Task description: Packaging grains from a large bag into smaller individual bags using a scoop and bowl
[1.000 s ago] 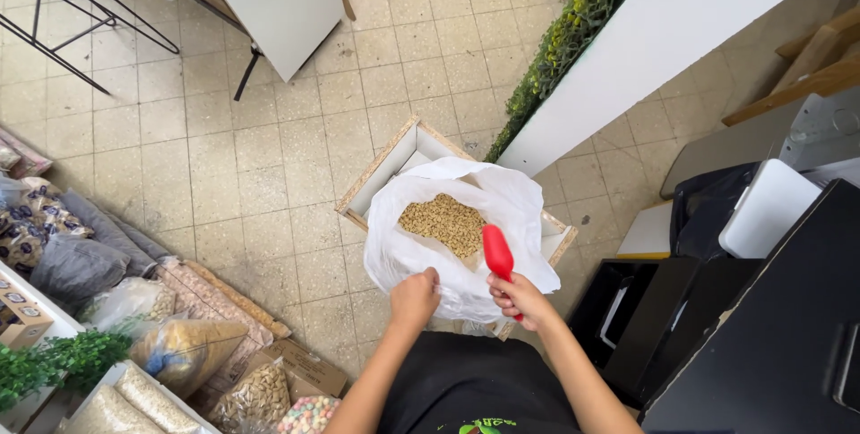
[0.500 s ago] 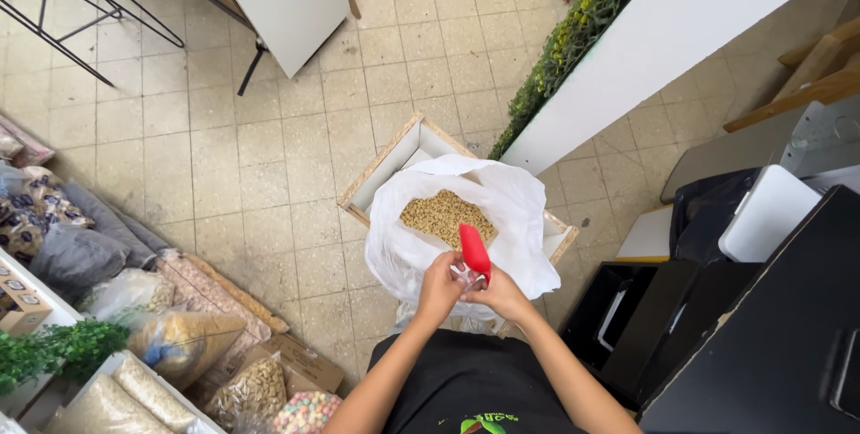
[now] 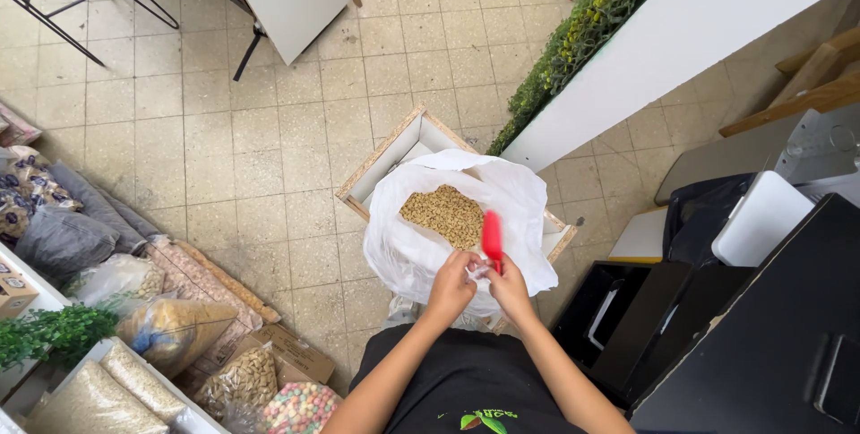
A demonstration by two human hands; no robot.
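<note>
the left hand (image 3: 451, 283) and the right hand (image 3: 507, 286) meet at the near edge of a white bag (image 3: 430, 246), fingers touching over a small clear wad of plastic (image 3: 479, 271) pinched between them. the right hand is also clamped on the handle of a red scoop (image 3: 492, 237), which stands upright over the bag's mouth, just right of the tan grain (image 3: 443, 214) heaped inside. the left hand's fingers are closed on the clear plastic. the bag sits in a wooden crate (image 3: 385, 161) on the tiled floor (image 3: 269, 129), its open white compartment showing at the far left. right of the crate runs a white wall (image 3: 681, 49) with a strip of green plants (image 3: 573, 49) along its top. at the near left lie sacks and clear bags of dried goods (image 3: 179, 326), among them one of pastel-coloured pieces (image 3: 300, 407). at the right stand black bins (image 3: 645, 317) and a black counter (image 3: 779, 344).
</note>
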